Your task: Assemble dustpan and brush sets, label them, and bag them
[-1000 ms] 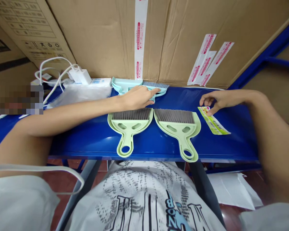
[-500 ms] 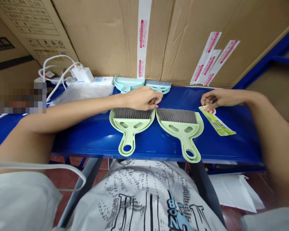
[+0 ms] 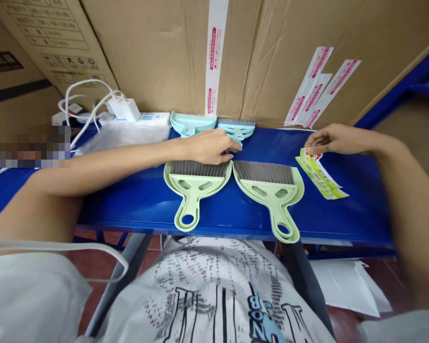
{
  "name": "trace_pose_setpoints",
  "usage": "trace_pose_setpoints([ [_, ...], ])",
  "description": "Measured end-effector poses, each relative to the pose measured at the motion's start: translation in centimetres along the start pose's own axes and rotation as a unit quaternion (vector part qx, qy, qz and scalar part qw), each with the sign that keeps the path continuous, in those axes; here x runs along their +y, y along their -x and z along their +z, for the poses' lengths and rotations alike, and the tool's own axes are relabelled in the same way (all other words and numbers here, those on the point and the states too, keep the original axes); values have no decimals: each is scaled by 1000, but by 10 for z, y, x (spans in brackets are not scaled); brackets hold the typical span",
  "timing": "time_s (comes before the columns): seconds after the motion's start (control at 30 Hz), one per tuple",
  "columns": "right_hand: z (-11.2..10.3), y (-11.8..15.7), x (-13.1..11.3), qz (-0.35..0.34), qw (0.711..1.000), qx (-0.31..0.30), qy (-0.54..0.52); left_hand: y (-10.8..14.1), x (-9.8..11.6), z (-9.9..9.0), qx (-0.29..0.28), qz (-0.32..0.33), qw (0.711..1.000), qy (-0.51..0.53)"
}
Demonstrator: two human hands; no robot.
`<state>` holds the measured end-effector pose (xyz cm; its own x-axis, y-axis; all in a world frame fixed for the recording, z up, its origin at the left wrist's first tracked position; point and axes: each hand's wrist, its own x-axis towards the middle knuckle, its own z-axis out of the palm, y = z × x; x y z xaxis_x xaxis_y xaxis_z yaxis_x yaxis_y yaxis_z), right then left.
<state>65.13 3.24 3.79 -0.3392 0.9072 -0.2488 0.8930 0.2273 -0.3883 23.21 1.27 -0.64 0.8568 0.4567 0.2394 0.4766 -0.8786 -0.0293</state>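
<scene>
Two light green dustpans lie side by side, each with a grey-bristled brush nested in it: the left dustpan (image 3: 188, 205) and the right dustpan (image 3: 282, 219). My left hand (image 3: 212, 146) hovers at the upper edge of the left one, its fingers loosely bent, thumb and forefinger apart, nothing between them. On the right, my right hand (image 3: 329, 140) pinches the top end of a yellow-green and white printed label (image 3: 325, 172). It is lifted slightly off similar labels (image 3: 312, 178) lying beneath it.
Light blue dustpans (image 3: 193, 123) and light blue brushes (image 3: 238, 127) are stacked at the back against a cardboard box (image 3: 157, 52). Clear plastic bags (image 3: 125, 136) and a white charger with cables (image 3: 127, 108) lie at the back left of the blue table (image 3: 128, 205).
My right hand has raised one label, so it now stands apart from those below. The fingers of my left hand have opened a little. The dustpans stay in place.
</scene>
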Motion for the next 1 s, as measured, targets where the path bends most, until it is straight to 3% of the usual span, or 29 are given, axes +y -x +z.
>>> trace_pose_setpoints([
  [0.23, -8, 6, 0, -1, 999, 21, 35, 2, 8, -10, -51, -23, 998, -33],
  [0.47, 4, 3, -8, -42, 993, -58, 90, 3, 15, -14, -63, -13, 996, -63],
  [0.73, 10, 2, -17, -53, 994, -76, 67, 6, 24, -22, -50, 4, 995, -83],
  [1.0, -3, 1, 0, -25, 997, -14, 71, 8, 29, -29, -34, 21, 996, -76],
])
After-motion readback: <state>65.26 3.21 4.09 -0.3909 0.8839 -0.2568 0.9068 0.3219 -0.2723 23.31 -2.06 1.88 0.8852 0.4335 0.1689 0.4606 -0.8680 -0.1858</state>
